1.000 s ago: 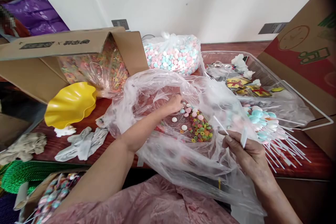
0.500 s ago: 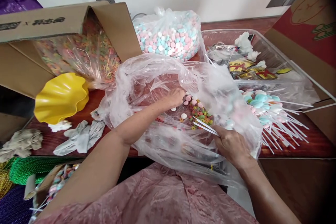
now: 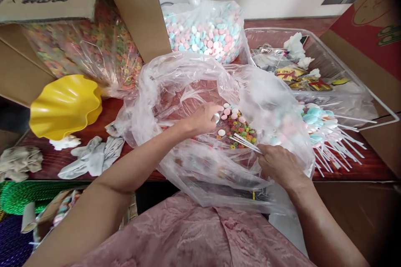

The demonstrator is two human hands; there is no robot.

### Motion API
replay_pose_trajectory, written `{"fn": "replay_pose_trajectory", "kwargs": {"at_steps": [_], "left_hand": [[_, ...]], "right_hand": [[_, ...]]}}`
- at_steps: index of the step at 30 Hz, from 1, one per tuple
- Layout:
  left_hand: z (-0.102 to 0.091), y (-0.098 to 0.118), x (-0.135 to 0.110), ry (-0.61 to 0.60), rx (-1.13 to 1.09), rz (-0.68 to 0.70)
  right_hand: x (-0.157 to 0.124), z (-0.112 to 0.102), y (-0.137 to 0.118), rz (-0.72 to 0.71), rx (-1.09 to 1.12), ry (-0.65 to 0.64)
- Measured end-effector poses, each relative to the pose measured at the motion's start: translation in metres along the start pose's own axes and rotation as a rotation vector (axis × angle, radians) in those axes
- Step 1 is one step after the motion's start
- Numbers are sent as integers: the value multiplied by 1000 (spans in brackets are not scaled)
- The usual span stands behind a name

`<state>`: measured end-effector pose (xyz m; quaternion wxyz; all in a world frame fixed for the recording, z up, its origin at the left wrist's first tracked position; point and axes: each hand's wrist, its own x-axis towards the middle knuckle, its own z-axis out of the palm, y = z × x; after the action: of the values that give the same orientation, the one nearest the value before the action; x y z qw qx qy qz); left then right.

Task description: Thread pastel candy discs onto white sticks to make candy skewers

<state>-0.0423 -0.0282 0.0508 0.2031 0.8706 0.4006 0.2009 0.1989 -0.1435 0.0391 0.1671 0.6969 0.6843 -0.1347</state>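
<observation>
Done: lollipops (image 3: 316, 116) piled right of clear bag (image 3: 188, 71)
Todo: loose candies (image 3: 239, 127) inside bag, looks like
Left hand (image 3: 202, 119): pinching one candy (image 3: 216, 117)
Right hand (image 3: 278, 164): clamped on white sticks (image 3: 243, 142)

The left arm comes in bare from 7 o'clock and stretches toward 1 o'clock, wrist straight, ending near the middle of the view. The left hand (image 3: 203, 119) is knuckles-up, fingers curled in, thumb pinched against the fingertips. The right arm enters from 5 o'clock and points to 11 o'clock. The right hand (image 3: 278, 164) lies back-up at 4 o'clock of the left, fingers closed in a pinch
</observation>
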Motion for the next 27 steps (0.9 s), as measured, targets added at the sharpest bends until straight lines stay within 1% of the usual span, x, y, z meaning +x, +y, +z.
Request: {"fn": "replay_pose_trajectory", "kwargs": {"at_steps": [3, 5, 8, 11, 14, 16, 18, 21, 27], "left_hand": [[-1, 12, -43, 88, -139, 15], [3, 17, -70, 160, -269, -28], [15, 21, -101, 253, -542, -175], [27, 22, -121, 333, -882, -347], [33, 22, -132, 381, -1146, -476], [33, 22, -136, 404, -1239, -525], [32, 21, -139, 418, -1280, -544], [31, 20, -141, 438, -1303, -530], [30, 19, -145, 400, -1291, -519]], "right_hand": [[7, -1, -3, 19, -5, -39], [11, -2, -6, 23, -7, -46], [16, -6, -11, 21, -3, -54], [18, -8, -13, 26, 16, -55], [19, -7, -12, 36, 16, -51], [21, -5, -11, 31, 2, -48], [24, -5, -12, 41, -3, -49], [30, -6, -16, 63, -21, -55], [36, -17, -26, 33, -93, -65]]}}
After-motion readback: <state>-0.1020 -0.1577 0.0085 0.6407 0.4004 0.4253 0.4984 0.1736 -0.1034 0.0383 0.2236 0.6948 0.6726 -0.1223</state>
